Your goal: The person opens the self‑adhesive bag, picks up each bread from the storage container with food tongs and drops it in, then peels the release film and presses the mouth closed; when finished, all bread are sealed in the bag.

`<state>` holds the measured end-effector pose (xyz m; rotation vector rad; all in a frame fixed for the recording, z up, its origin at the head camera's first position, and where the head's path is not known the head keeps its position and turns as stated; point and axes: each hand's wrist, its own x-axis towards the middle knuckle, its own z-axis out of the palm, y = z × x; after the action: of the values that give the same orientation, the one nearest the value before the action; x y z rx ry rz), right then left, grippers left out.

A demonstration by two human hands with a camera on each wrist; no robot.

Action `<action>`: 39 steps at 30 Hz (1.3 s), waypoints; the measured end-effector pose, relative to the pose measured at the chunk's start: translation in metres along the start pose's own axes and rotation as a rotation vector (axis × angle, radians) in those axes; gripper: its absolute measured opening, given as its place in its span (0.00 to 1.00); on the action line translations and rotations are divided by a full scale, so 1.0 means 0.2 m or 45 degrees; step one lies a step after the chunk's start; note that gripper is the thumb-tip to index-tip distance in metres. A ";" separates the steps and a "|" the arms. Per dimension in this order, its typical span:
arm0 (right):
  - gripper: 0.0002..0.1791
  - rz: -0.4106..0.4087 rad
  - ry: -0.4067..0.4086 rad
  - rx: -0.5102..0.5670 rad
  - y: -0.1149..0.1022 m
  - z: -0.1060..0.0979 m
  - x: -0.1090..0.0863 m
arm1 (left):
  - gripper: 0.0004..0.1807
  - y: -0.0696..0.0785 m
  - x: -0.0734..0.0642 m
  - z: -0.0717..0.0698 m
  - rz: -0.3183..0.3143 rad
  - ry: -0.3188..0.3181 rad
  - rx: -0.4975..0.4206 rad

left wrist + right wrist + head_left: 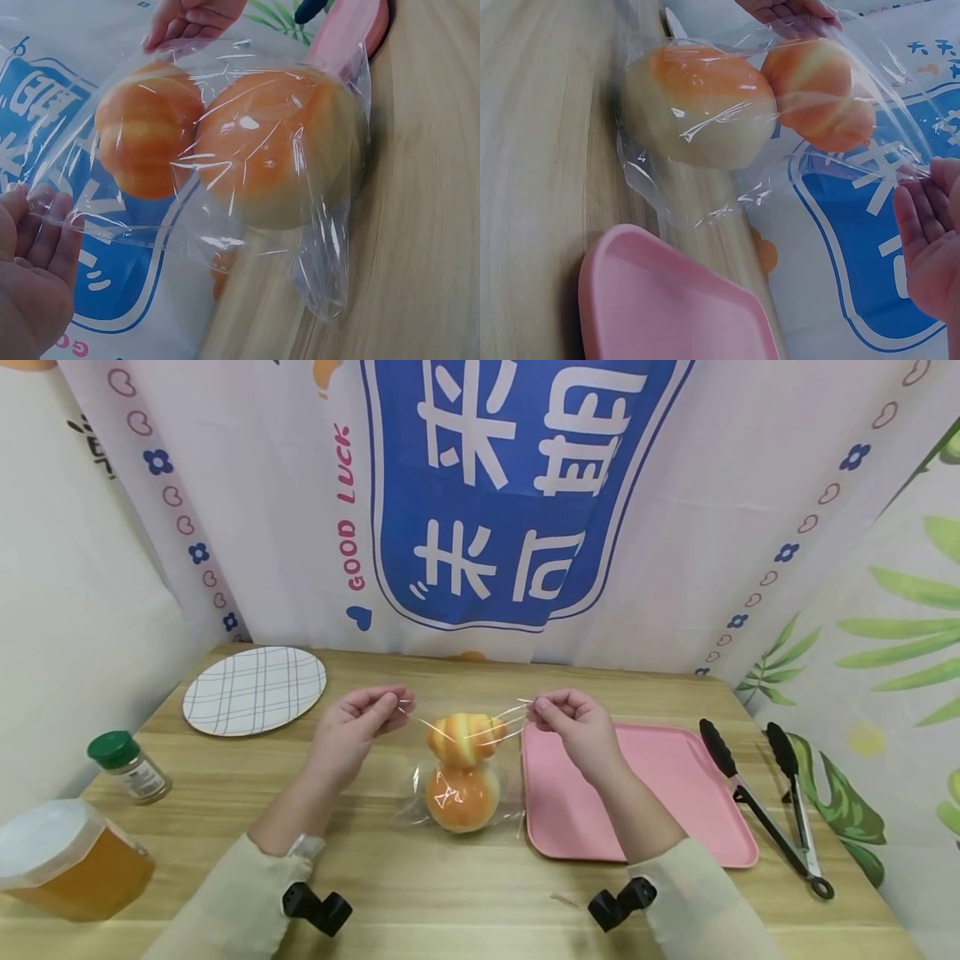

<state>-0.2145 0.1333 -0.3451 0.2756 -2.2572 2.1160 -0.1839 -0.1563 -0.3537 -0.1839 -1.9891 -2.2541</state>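
Note:
A clear plastic bag [322,277] stands on the table with two breads inside. At its bottom is a round bun [462,797]; a croissant-shaped bread [467,739] lies on top of it. My left hand [367,717] pinches the bag's upper edge on the left, thumb against fingers. On the other side my right hand [573,722] pinches the opposite part of the edge. Between the hands the bag's mouth is spread wide, above the croissant-shaped bread. Both wrist views show the bun and the croissant-shaped bread through the shiny film.
Right of the bag lies a pink tray [660,777], partly under my right forearm. Black-tipped tongs [780,827] lie at the far right. On the left are a checked plate [255,689], a green-capped spice jar [131,767] and a white-lidded tub of amber contents [82,868].

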 end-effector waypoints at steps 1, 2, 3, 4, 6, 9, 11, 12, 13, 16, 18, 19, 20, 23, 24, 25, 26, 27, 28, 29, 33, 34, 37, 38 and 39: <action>0.11 0.010 -0.011 -0.013 0.00 0.00 0.00 | 0.15 0.00 0.00 0.00 -0.004 -0.002 0.011; 0.13 0.017 -0.021 -0.018 0.00 -0.01 0.01 | 0.16 0.00 0.00 -0.01 -0.009 -0.008 0.029; 0.15 0.021 -0.031 -0.026 0.00 -0.01 0.01 | 0.17 0.00 0.01 -0.01 -0.013 -0.012 0.044; 0.16 0.023 -0.040 -0.030 0.00 -0.02 0.01 | 0.18 0.00 0.01 -0.02 -0.014 -0.022 0.056; 0.17 0.015 -0.063 -0.026 0.00 -0.03 0.02 | 0.16 0.00 0.02 -0.03 -0.012 -0.052 0.071; 0.18 0.000 -0.103 -0.012 0.00 -0.04 0.03 | 0.11 0.00 0.03 -0.06 -0.007 -0.116 0.086; 0.18 -0.007 -0.128 -0.003 0.00 -0.05 0.03 | 0.08 0.01 0.04 -0.08 -0.011 -0.173 0.109; 0.17 -0.008 -0.139 -0.002 0.00 -0.06 0.03 | 0.08 0.01 0.05 -0.09 -0.016 -0.203 0.120; 0.17 -0.014 -0.152 -0.008 0.00 -0.06 0.02 | 0.08 0.02 0.05 -0.10 -0.017 -0.232 0.133; 0.15 -0.021 -0.179 -0.023 -0.01 -0.08 0.02 | 0.08 0.03 0.06 -0.12 -0.026 -0.306 0.176; 0.14 -0.031 -0.193 -0.028 -0.01 -0.09 0.02 | 0.09 0.03 0.06 -0.12 -0.027 -0.333 0.186; 0.15 -0.040 -0.200 -0.027 -0.01 -0.09 0.02 | 0.09 0.03 0.06 -0.12 -0.025 -0.342 0.187; 0.15 -0.045 -0.205 -0.024 -0.01 -0.09 0.02 | 0.10 0.03 0.06 -0.12 -0.026 -0.346 0.186; 0.15 -0.063 -0.220 -0.011 -0.01 -0.10 0.02 | 0.13 0.02 0.06 -0.12 -0.021 -0.334 0.165; 0.13 -0.066 -0.221 -0.008 -0.01 -0.10 0.02 | 0.15 0.02 0.06 -0.12 -0.015 -0.326 0.149; 0.11 -0.072 -0.227 -0.005 -0.01 -0.11 0.02 | 0.16 0.02 0.05 -0.11 -0.007 -0.317 0.131; 0.09 -0.077 -0.229 -0.004 -0.01 -0.11 0.02 | 0.17 0.02 0.05 -0.11 -0.002 -0.308 0.120; 0.09 -0.080 -0.232 0.000 -0.01 -0.11 0.02 | 0.18 0.02 0.05 -0.11 0.005 -0.301 0.107; 0.10 -0.089 -0.235 0.002 -0.01 -0.11 0.02 | 0.19 0.02 0.05 -0.10 0.011 -0.294 0.095; 0.13 -0.095 -0.238 0.001 -0.01 -0.12 0.02 | 0.19 0.02 0.04 -0.10 0.019 -0.291 0.092; 0.17 -0.111 -0.238 -0.015 -0.01 -0.13 0.02 | 0.13 0.03 0.04 -0.10 0.040 -0.283 0.140; 0.18 -0.112 -0.234 -0.026 -0.01 -0.13 0.02 | 0.11 0.03 0.04 -0.10 0.039 -0.283 0.167; 0.18 -0.110 -0.220 -0.034 -0.01 -0.13 0.02 | 0.07 0.03 0.04 -0.10 0.051 -0.298 0.240; 0.18 -0.115 -0.220 -0.033 -0.01 -0.13 0.02 | 0.08 0.03 0.04 -0.10 0.057 -0.308 0.256; 0.19 -0.117 -0.219 -0.033 -0.01 -0.13 0.02 | 0.08 0.03 0.03 -0.10 0.067 -0.318 0.260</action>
<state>-0.2202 0.1594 -0.3405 0.5696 -2.3097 2.0901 -0.1896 -0.1774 -0.3484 -0.5116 -2.2903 -2.0646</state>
